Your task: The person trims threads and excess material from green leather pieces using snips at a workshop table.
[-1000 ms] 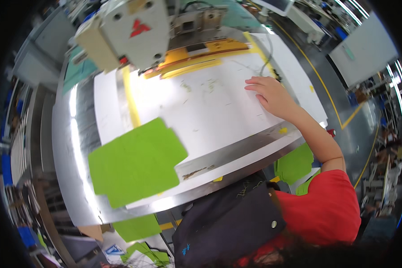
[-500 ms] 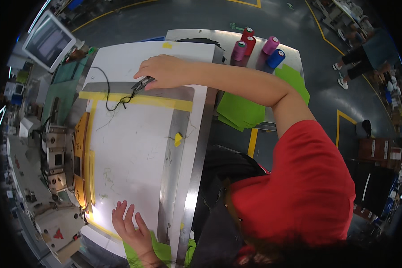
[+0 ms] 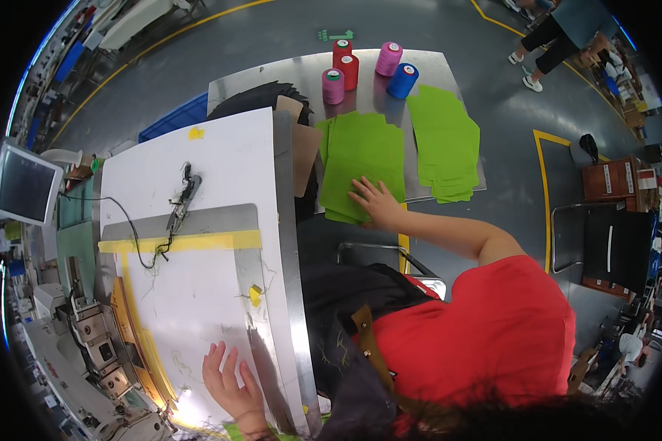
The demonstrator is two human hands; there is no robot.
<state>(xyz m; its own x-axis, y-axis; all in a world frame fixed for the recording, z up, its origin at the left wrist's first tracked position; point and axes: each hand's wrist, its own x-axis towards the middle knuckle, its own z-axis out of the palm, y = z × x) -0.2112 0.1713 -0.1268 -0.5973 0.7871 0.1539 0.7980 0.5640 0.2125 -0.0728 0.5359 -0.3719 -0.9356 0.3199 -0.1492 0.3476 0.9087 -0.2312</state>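
Observation:
My right hand [image 3: 377, 203] rests on the near stack of bright green cut sheets [image 3: 364, 158], fingers spread flat and holding nothing. Over the lower part of the white work surface [image 3: 206, 312], my left hand [image 3: 233, 382] hovers open with its fingers apart; some green material [image 3: 235, 432] shows beneath its wrist. A pair of dark thread snips [image 3: 184, 202], tied to a black cord [image 3: 121, 208], lies on the white surface beyond the yellow-taped metal strip. Nobody's fingers touch the snips.
A sewing machine [image 3: 81, 367] with an orange clamp plate [image 3: 136, 345] stands at left, below a monitor [image 3: 28, 184]. Red, pink and blue thread cones [image 3: 402, 81] stand on the metal side table [image 3: 261, 73], beside another green stack [image 3: 445, 140]. A person [image 3: 563, 44] walks at far right.
My right hand has let go of the thread snips on the white surface and moved right onto the green stack. My left hand stays open. The view has swung to the right.

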